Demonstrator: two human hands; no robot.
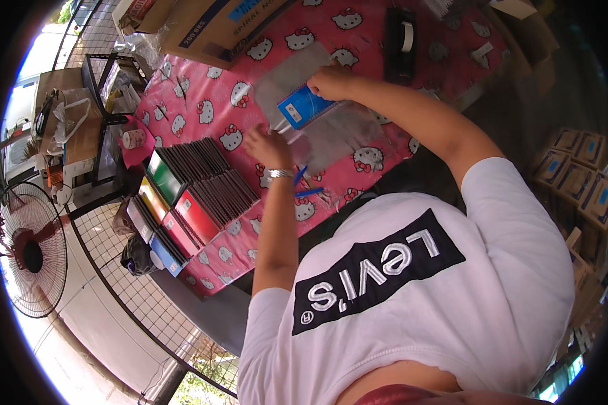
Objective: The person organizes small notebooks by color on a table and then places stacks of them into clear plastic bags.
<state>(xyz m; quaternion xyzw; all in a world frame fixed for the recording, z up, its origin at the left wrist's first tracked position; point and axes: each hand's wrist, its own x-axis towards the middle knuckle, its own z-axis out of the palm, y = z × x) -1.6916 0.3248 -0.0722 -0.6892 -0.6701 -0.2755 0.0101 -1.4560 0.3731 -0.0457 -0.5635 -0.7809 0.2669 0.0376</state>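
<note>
**Q:** What do you watch first, nearest to your body?

**A:** The blue-handled tool (pixel 309 192), maybe scissors, which lies near the table edge. If my sleeve or arm sweeps back, I think it could be pushed off.

**Q:** And your left side?

**A:** My left forearm is just beside the packed rows of spiral notebooks (pixel 199 189). One careless elbow could disorder them. My left hand (pixel 269 147) has its fingers loosely spread, and I see nothing gripped in them. They are by the edge of the clear plastic (pixel 338 138); whether they touch it, I cannot tell. My metal bracelet (pixel 279 173) could catch this thin film and tear it.

**Q:** Where is the blue notebook (pixel 309 108)?

**A:** Beyond my left hand, tilted, over the plastic on the pink tablecloth (pixel 203 88). Whether it is inside the film or only on top, I cannot tell. My right hand (pixel 327 81) has its fingers curled together upon the upper right corner. If I press too hard there, the corner may bend; if too weakly, the notebook may slip on the smooth film.

**Q:** And farther?

**A:** The black tape dispenser (pixel 393 57). Its cutting edge, if uncovered, could scratch a reaching arm.
</note>
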